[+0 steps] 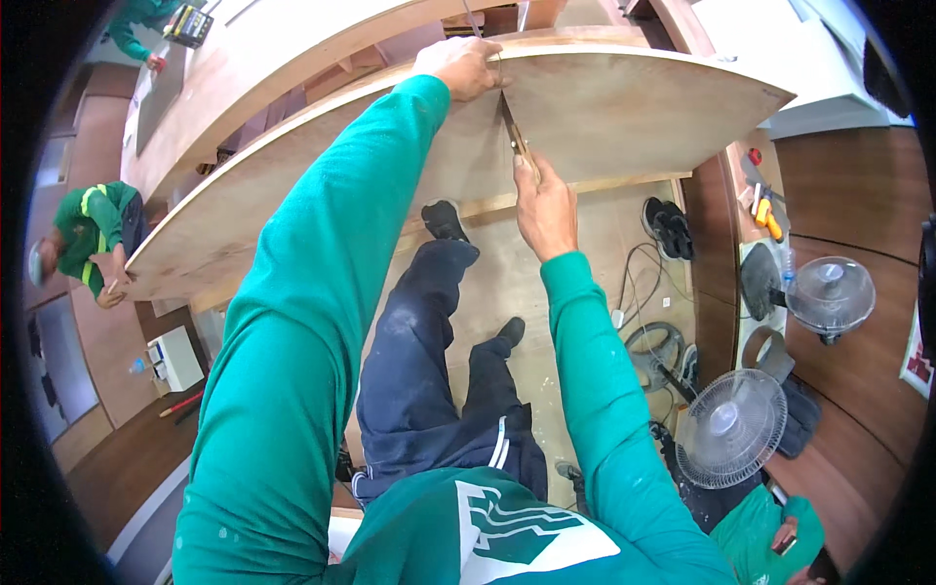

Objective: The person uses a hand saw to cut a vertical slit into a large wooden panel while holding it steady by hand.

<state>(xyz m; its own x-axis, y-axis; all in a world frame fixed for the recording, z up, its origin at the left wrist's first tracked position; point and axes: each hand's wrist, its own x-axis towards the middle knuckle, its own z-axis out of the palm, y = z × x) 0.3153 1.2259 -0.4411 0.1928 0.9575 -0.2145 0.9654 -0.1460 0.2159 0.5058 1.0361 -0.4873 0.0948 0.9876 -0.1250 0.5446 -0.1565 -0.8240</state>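
Observation:
A long pale plywood panel (624, 117) stretches across in front of me, its far edge bowed by the lens. My right hand (546, 210) is closed round the wooden handle of a knife (517, 132), whose dark narrow blade points away from me over the panel. Just left of the blade tip, my left hand (462, 68) rests at the panel's far edge with its fingers closed. A thin strip (473, 18) shows beyond that hand; whether the fingers hold it, I cannot tell.
A co-worker (97, 229) in green has hands at the panel's left end. On the right stand two fans (731, 427), yellow-handled pliers (767, 216) on a ledge, and black shoes (667, 226) near loose cables (639, 283). Another person (770, 531) sits lower right.

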